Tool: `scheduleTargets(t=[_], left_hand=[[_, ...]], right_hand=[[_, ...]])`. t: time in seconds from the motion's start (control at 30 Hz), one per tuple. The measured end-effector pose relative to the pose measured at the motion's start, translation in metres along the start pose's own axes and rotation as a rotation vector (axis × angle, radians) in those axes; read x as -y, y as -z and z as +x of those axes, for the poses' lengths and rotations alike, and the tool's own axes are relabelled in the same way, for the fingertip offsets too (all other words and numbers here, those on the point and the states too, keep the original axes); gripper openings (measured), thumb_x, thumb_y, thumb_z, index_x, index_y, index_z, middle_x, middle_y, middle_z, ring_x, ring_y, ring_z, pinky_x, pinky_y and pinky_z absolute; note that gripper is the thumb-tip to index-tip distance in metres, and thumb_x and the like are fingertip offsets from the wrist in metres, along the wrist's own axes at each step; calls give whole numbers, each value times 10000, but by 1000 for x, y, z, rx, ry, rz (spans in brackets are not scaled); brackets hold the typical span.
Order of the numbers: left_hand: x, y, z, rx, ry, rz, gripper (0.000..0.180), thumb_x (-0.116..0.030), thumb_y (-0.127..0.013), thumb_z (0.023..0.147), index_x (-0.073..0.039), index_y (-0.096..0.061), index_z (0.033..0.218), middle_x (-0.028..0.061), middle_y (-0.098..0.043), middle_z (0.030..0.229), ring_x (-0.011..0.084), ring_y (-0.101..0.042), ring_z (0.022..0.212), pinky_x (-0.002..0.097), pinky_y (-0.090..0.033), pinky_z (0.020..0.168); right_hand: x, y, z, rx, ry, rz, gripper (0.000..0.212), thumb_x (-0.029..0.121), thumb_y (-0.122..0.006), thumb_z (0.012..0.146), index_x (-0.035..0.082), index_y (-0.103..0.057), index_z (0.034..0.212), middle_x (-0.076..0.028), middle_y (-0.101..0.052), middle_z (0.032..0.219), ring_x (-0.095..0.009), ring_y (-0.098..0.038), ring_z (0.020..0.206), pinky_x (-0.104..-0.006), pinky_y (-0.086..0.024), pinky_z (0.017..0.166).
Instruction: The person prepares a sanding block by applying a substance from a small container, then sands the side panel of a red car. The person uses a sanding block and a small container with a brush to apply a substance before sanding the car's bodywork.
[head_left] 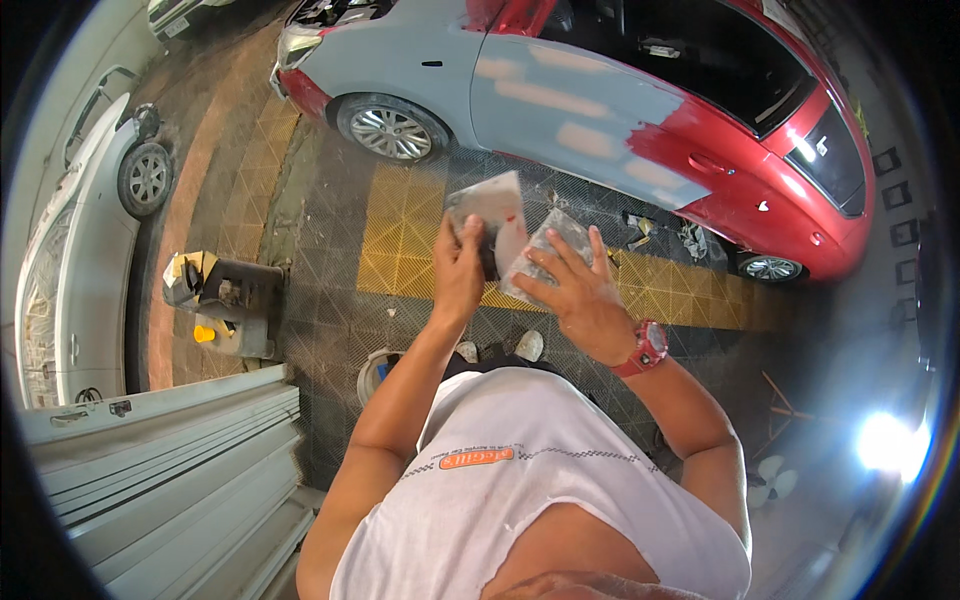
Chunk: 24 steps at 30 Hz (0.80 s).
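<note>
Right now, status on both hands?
Left hand gripping red-marked grey sheet. Right hand spread over pale rectangular sheet. Part-grey red car ahead; nothing visibly blocking hands.

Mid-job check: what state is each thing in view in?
left hand: holding pale sheet
right hand: holding grey sheet, fingers spread
pale sheet: tilted, red-specked
grey sheet: tilted, smudged
watch: worn
red car: side partly grey, patchy
white car: glass seems covered
lamp: lit
fan: cannot tell if running
</note>
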<state>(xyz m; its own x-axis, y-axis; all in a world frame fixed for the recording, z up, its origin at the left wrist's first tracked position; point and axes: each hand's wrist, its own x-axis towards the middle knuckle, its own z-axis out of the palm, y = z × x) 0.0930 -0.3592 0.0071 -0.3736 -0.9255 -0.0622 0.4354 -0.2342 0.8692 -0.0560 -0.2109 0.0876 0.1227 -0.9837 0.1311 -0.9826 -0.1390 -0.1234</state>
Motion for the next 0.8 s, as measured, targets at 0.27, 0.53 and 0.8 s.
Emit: scheduleTargets(t=[0.27, 0.53, 0.8], left_hand=[[-6, 3, 2, 6, 126, -266, 384, -231, -562, 1154, 3, -517, 1456, 139, -695, 1300, 216, -722, 1143, 360, -614, 986], [-15, 9, -5, 182, 318, -188, 484, -282, -641, 1116, 9, -527, 1486, 138, -687, 1354, 212, -697, 1190, 368, -558, 1066], [-18, 9, 3, -33, 20, -87, 447, -303, -575, 1151, -6, -515, 1479, 139, -669, 1365, 224, -669, 1228, 376, -533, 1078]], right_hand=[[24, 13, 13, -280, 73, 388, 739, -149, -560, 861, 209, -574, 1506, -160, -573, 1541, -395, -495, 1511, -556, -472, 1173], [-7, -11, 22, -258, -333, 576, 622, -70, -581, 979, 135, -467, 1555, -206, -555, 1465, -367, -656, 1296, -434, -584, 1037], [7, 6, 10, -266, -699, 1697, 452, 89, -669, 1037, 15, -571, 1472, -116, -694, 1355, -227, -664, 1268, -396, -510, 1111]])
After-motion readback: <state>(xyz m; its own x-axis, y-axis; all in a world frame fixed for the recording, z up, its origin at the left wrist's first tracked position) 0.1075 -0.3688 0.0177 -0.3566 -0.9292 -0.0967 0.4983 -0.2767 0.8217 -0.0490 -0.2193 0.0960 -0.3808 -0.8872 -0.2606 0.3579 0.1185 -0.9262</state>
